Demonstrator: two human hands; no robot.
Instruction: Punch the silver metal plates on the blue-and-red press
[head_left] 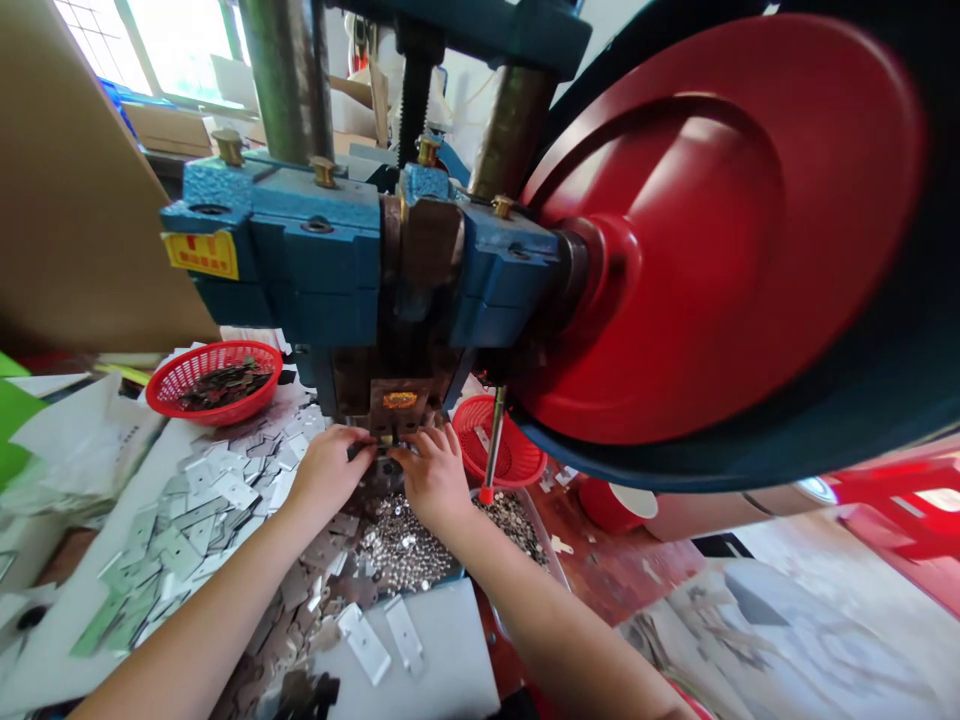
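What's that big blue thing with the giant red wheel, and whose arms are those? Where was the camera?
There's one picture, from a camera worn on a person's head, looking forward and down. So the arms belong to the person wearing it.

The big blue machine looks like a kind of press, with a large red wheel on its right side. The left hand and right hand have their fingertips close together under its middle. Whatever they may be pinching is too small to make out.

Flat metal plates lie in a heap on the left, near a red basket of dark pieces. Small shiny metal bits are piled just below the hands.
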